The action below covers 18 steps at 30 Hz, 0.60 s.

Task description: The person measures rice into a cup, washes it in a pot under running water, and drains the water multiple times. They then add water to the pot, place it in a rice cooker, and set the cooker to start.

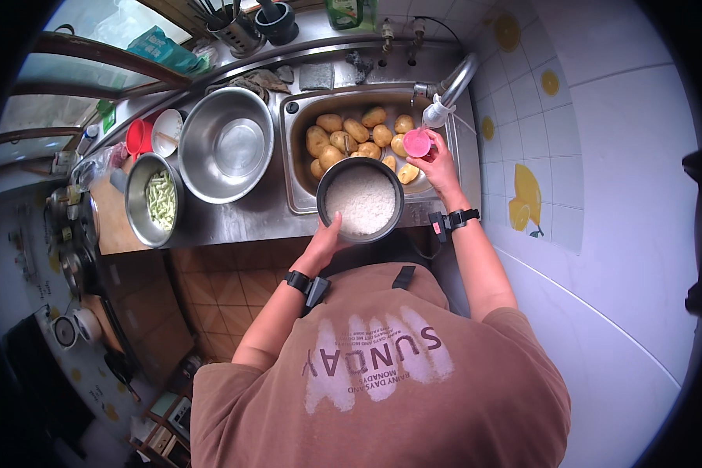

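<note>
My left hand [324, 238] grips the near left rim of a dark round pot [402, 196], its thumb over the edge. White rice [361, 202] covers the inside of the pot, which is held at the front edge of the sink. In my right hand [440, 165] is a small pink cup [416, 143], held just below the faucet's white nozzle [437, 113]; a short stream of water seems to run into it. Several potatoes [357, 130] lie in the steel sink [291, 167] beyond the pot, which hides part of them.
Left of the sink stand a large steel basin [240, 143] and a smaller steel bowl [134, 202] with cut green vegetable pieces [161, 202]. Behind them are a red cup [138, 137] and a white bowl [167, 133]. The curved faucet [463, 75] overhangs the sink; a tiled wall [538, 146] bounds the right.
</note>
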Motion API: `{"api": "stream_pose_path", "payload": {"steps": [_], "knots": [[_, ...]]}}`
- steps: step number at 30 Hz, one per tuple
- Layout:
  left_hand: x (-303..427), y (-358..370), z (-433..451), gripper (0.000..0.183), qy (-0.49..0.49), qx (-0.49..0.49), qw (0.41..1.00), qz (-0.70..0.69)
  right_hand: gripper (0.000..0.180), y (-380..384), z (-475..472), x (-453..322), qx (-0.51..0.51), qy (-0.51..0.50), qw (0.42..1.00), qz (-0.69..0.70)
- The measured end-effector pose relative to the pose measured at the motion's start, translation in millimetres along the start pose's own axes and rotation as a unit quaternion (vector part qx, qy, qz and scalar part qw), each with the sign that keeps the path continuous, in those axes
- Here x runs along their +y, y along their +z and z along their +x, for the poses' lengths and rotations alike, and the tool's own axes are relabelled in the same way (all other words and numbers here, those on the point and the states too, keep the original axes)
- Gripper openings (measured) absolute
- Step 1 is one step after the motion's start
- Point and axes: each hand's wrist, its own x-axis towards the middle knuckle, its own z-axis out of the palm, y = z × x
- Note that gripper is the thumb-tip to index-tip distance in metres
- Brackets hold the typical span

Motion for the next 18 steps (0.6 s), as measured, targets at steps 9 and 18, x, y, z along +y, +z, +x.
{"api": "stream_pose_path", "payload": {"steps": [9,18], "knots": [[0.5,1.7,-3.0,0.082,0.019,0.012,0.998,0.055,0.068,5.2,-59.9,-66.0,-0.136,-0.146,0.951,-0.236],[-0.6,2.6,2.1,0.083,0.049,0.006,0.998,0.046,0.061,44.0,-102.3,-54.1,-0.200,-0.402,0.710,-0.542]]}}
